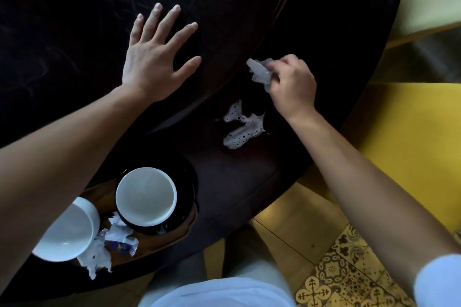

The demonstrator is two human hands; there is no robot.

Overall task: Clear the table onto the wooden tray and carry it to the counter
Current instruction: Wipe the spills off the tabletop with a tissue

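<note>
While our left hand (155, 57) lay flat with fingers spread on the dark round table (74, 20), our right hand (290, 86) pinched a crumpled white tissue (259, 71) above the white foamy spill (243, 124).

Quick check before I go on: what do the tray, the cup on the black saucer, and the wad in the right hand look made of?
Brown tray: seems wood, satin finish, with visible grain. White round cup: likely glazed ceramic, smooth and softly shiny, like the black saucer beneath it. Crumpled white wad in the right hand: probably tissue paper, matte and creased, though blurred.
</note>
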